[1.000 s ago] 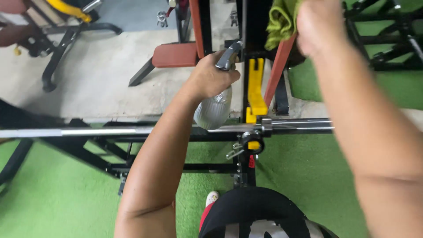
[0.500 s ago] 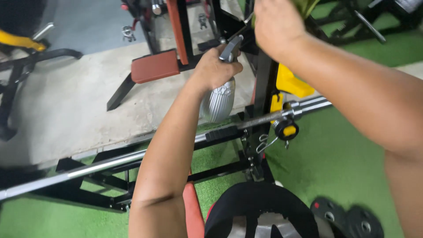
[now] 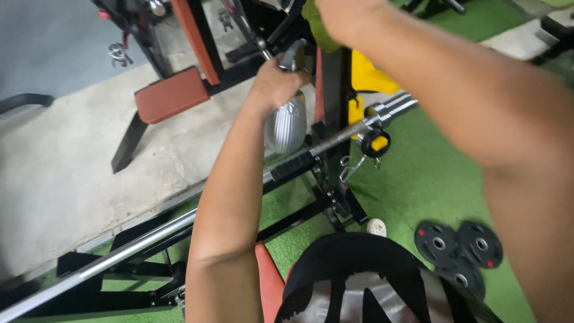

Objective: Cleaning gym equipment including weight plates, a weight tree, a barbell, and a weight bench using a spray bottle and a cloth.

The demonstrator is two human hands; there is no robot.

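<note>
My left hand grips a ribbed silver spray bottle by its grey trigger head, held up beside the black upright post of a barbell rack. At the top edge my right hand presses a green cloth against that post; only a corner of the cloth shows. A steel barbell lies across the rack below my arms, its sleeve end by a yellow hook.
A red padded bench stands on the concrete floor at the left. Black weight plates lie on the green turf at the right. A red seat pad is under me. More black frames fill the top.
The view has swung left and tilted, so the rack and barbell now run diagonally. Both hands have stayed on the post, shifting upward in view. The weight plates have come further into sight.
</note>
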